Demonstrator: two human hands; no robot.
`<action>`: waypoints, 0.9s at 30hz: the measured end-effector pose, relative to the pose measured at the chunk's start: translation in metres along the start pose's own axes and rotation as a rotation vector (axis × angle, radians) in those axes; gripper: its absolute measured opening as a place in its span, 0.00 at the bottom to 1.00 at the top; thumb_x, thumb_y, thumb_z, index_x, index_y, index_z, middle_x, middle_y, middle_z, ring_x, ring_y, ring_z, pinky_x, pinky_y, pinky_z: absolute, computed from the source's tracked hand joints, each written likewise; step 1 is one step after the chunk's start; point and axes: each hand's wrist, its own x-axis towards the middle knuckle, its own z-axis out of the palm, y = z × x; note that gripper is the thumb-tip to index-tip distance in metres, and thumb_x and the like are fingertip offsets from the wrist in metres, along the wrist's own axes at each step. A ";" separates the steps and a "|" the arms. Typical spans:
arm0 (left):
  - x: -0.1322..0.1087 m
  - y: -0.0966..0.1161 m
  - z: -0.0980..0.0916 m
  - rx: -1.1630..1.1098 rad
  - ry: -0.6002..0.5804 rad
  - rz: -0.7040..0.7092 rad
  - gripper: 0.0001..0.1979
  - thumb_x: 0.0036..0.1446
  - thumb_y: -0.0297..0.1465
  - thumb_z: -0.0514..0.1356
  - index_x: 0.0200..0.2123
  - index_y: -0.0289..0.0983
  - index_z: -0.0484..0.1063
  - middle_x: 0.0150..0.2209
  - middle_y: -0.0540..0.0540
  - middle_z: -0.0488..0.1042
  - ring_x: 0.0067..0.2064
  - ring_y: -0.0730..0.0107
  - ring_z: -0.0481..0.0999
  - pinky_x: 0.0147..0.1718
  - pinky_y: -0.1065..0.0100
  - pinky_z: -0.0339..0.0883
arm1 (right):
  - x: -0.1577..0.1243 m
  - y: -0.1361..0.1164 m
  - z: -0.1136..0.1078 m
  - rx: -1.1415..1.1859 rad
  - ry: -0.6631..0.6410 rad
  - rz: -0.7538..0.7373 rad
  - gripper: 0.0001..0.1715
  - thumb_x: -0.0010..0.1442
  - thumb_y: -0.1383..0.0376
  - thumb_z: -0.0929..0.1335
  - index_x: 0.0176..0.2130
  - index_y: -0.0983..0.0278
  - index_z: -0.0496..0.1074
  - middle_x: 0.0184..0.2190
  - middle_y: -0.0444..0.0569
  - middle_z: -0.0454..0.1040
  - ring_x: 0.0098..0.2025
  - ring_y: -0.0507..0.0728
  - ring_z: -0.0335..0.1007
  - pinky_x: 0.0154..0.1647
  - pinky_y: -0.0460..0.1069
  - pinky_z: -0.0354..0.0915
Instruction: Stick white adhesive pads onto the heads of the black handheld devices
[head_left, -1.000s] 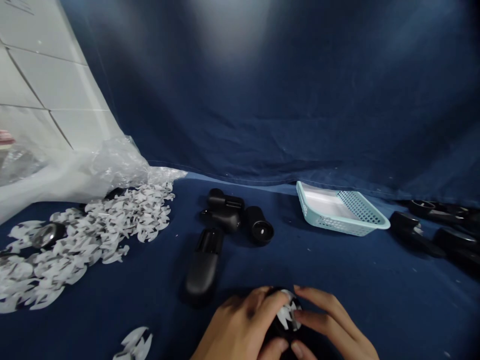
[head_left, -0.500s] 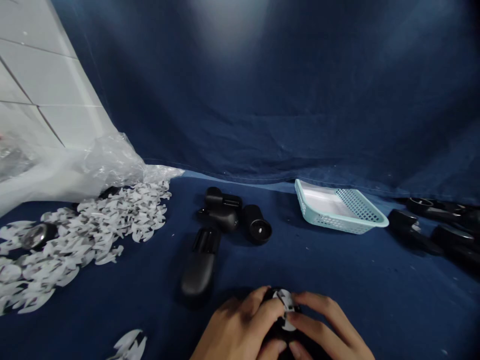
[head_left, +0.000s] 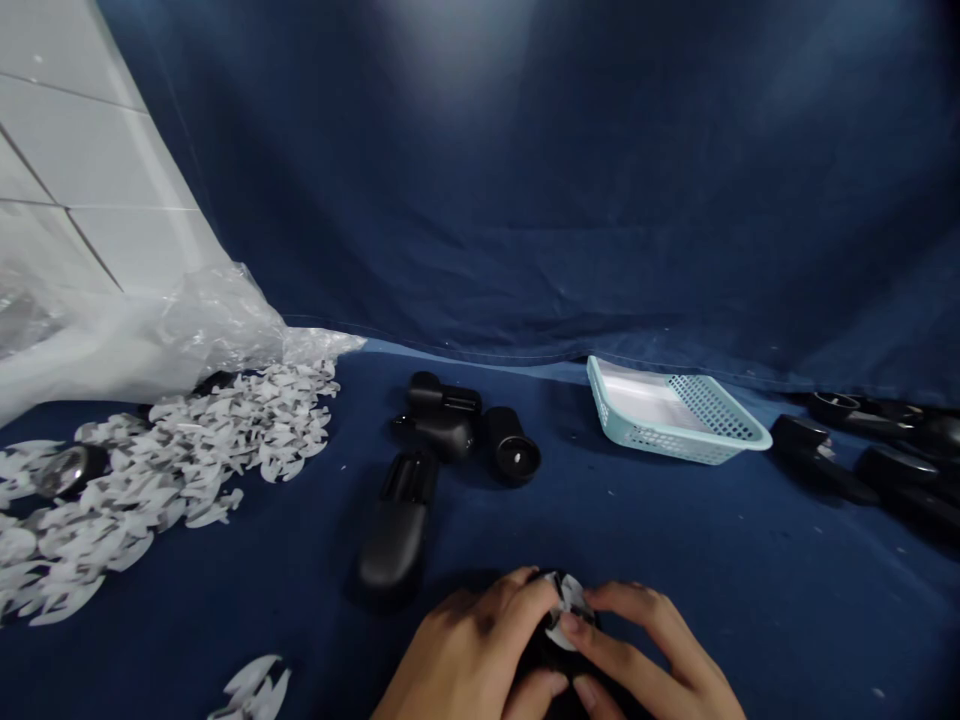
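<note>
At the bottom centre, my left hand [head_left: 472, 640] and my right hand [head_left: 649, 640] close round a black part from both sides. A grey-white plastic piece [head_left: 571, 600] lies on the top of that part, with fingertips of both hands pressing on it. Most of the black part is hidden by my fingers. Just beyond my left hand lies a black rounded casing [head_left: 394, 545]. A loose grey-white blade-like piece [head_left: 257, 688] rests on the cloth to the left.
A big heap of grey-white plastic pieces [head_left: 172, 470] spreads on the left, beside a clear plastic bag [head_left: 217, 320]. Several black parts [head_left: 450, 430] stand mid-table. A light-blue basket [head_left: 675, 440] holds white paper. More black parts [head_left: 900, 470] lie at the far right.
My left fingers have shifted slightly on the grey-white piece, and my right fingertip has moved up and left on it. Both hands keep their grip on the black part.
</note>
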 end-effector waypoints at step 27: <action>-0.001 0.010 0.002 0.017 0.010 -0.013 0.34 0.48 0.25 0.68 0.55 0.44 0.56 0.47 0.49 0.78 0.41 0.58 0.81 0.40 0.62 0.76 | 0.002 -0.003 0.005 0.483 0.150 0.403 0.21 0.59 0.49 0.69 0.50 0.53 0.71 0.45 0.49 0.76 0.47 0.56 0.76 0.47 0.44 0.71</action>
